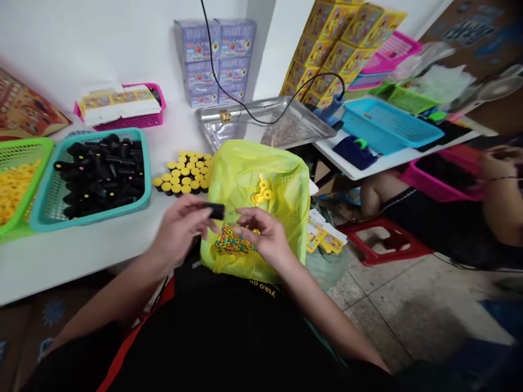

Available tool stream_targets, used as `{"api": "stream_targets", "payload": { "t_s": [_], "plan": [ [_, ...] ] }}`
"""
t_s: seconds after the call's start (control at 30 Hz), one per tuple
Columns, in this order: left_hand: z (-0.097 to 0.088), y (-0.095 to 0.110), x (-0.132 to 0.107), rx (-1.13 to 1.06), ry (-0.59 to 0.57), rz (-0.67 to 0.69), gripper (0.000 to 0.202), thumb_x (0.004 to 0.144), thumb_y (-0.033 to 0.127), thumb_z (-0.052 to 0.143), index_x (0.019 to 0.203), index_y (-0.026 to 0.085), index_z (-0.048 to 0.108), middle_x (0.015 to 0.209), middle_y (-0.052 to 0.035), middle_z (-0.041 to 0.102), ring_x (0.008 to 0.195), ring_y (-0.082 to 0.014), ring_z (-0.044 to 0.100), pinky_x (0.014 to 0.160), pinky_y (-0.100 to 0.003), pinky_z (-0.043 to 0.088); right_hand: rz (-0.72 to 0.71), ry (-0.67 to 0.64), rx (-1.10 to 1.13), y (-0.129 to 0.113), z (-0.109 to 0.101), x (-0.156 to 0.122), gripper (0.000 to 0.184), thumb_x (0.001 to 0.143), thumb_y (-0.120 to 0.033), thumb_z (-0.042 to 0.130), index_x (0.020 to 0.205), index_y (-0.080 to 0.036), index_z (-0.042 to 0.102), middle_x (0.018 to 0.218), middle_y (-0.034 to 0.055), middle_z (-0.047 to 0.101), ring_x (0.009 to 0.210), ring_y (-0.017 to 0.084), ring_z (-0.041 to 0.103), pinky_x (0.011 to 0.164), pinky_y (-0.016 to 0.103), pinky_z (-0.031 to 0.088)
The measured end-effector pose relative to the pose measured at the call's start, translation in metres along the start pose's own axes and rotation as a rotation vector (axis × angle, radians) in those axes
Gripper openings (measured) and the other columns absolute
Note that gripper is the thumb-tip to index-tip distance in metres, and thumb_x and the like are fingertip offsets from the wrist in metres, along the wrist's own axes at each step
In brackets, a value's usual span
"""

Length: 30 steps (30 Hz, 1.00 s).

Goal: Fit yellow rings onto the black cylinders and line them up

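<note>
I see the left hand with fingers clamped on a black tube, the right hand with fingers apart just beside it. Below them, beads lie in a yellow bag. Nearer, a black shirt reads "yoko on".

Yellow-lined basket: one. Over it: one black tube. To its left: one turquoise basket, one green basket, one pink basket. Behind it: one metal tray, six visible purple boxes. To its right: one light-blue basket, one red stool.
</note>
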<state>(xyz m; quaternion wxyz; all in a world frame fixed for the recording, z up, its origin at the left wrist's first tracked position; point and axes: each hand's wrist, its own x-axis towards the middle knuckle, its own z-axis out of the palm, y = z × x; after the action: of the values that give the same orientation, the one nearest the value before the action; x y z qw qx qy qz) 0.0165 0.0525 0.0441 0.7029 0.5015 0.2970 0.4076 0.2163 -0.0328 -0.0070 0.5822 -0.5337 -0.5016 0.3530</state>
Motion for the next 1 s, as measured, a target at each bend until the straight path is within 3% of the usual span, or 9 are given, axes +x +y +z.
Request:
{"api": "stream_targets", "payload": {
  "t_s": [0.1, 0.23, 0.4, 0.47, 0.53, 0.63, 0.7, 0.83, 1.0],
  "plan": [
    [0.031, -0.036, -0.004, -0.208, -0.109, -0.188, 0.032, 0.076, 0.035, 0.08, 0.088, 0.018, 0.054, 0.067, -0.0005, 0.072, 0.054, -0.0164, 0.07, 0.041, -0.019, 0.048, -0.067, 0.002, 0.066, 0.0, 0.005, -0.005, 0.028, 0.076, -0.03, 0.083, 0.101, -0.028, 0.073, 0.087, -0.0003, 0.068, 0.079, 0.016, 0.064, 0.072, 0.033, 0.053],
    [0.036, -0.053, 0.0, -0.247, -0.245, -0.335, 0.039, 0.08, 0.047, 0.077, 0.089, 0.018, 0.053, 0.069, -0.0026, 0.071, 0.053, -0.016, 0.069, 0.041, -0.018, 0.048, -0.091, 0.095, 0.119, 0.006, 0.002, -0.012, 0.025, 0.077, -0.034, 0.081, 0.099, -0.028, 0.07, 0.087, -0.0006, 0.066, 0.078, 0.016, 0.063, 0.071, 0.032, 0.053],
    [0.033, -0.051, -0.01, -0.037, -0.199, -0.259, 0.035, 0.09, 0.049, 0.068, 0.097, 0.017, 0.055, 0.079, -0.0045, 0.071, 0.058, -0.0142, 0.069, 0.046, -0.02, 0.051, -0.032, 0.167, -0.089, 0.005, -0.011, -0.013, 0.02, 0.082, -0.037, 0.068, 0.094, -0.025, 0.056, 0.086, 0.0022, 0.067, 0.08, 0.019, 0.065, 0.076, 0.035, 0.054],
    [0.028, -0.048, -0.013, 0.037, -0.12, -0.124, 0.032, 0.092, 0.048, 0.067, 0.099, 0.018, 0.057, 0.078, -0.0032, 0.071, 0.057, -0.0129, 0.068, 0.044, -0.019, 0.049, -0.01, 0.078, -0.333, 0.006, -0.021, -0.01, 0.018, 0.081, -0.034, 0.066, 0.092, -0.025, 0.056, 0.082, 0.0014, 0.065, 0.074, 0.018, 0.063, 0.072, 0.034, 0.053],
    [0.023, -0.046, -0.013, 0.054, -0.012, -0.025, 0.029, 0.092, 0.045, 0.067, 0.097, 0.017, 0.059, 0.075, -0.002, 0.07, 0.052, -0.0109, 0.065, 0.041, -0.017, 0.045, -0.021, -0.128, -0.629, 0.009, -0.027, -0.006, 0.017, 0.077, -0.026, 0.067, 0.091, -0.023, 0.059, 0.081, 0.0019, 0.064, 0.072, 0.019, 0.061, 0.071, 0.034, 0.05],
    [0.016, -0.044, -0.009, -0.011, 0.126, -0.017, 0.026, 0.088, 0.041, 0.07, 0.089, 0.017, 0.058, 0.07, -0.0004, 0.068, 0.046, -0.0096, 0.061, 0.036, -0.016, 0.038, -0.07, -0.454, -0.943, 0.016, -0.022, -0.002, 0.019, 0.075, -0.013, 0.065, 0.093, -0.02, 0.063, 0.092, 0.0079, 0.067, 0.084, 0.023, 0.062, 0.078, 0.035, 0.048],
    [0.015, -0.044, -0.008, -0.042, 0.138, -0.038, 0.026, 0.086, 0.039, 0.071, 0.086, 0.017, 0.058, 0.068, -0.0001, 0.068, 0.045, -0.0099, 0.061, 0.034, -0.016, 0.037, -0.101, -0.575, -1.026, 0.02, -0.011, 0.0, 0.018, 0.077, -0.008, 0.062, 0.092, -0.018, 0.064, 0.096, 0.0113, 0.068, 0.088, 0.025, 0.062, 0.08, 0.036, 0.047],
    [0.016, -0.046, -0.009, -0.019, 0.079, -0.032, 0.023, 0.087, 0.037, 0.071, 0.085, 0.017, 0.06, 0.071, -0.0007, 0.068, 0.049, -0.0095, 0.062, 0.038, -0.016, 0.04, -0.122, -0.651, -1.011, 0.027, 0.012, 0.004, 0.018, 0.079, -0.005, 0.06, 0.092, -0.015, 0.067, 0.095, 0.0129, 0.067, 0.086, 0.025, 0.062, 0.078, 0.035, 0.047],
    [0.014, -0.046, -0.012, -0.035, 0.059, -0.031, 0.023, 0.088, 0.037, 0.07, 0.084, 0.017, 0.061, 0.072, -0.0013, 0.068, 0.051, -0.0099, 0.063, 0.039, -0.017, 0.041, -0.062, -0.551, -0.751, 0.034, 0.013, 0.006, 0.025, 0.076, -0.008, 0.069, 0.098, -0.018, 0.066, 0.095, 0.0066, 0.067, 0.083, 0.02, 0.063, 0.078, 0.032, 0.05]
  ]
}}
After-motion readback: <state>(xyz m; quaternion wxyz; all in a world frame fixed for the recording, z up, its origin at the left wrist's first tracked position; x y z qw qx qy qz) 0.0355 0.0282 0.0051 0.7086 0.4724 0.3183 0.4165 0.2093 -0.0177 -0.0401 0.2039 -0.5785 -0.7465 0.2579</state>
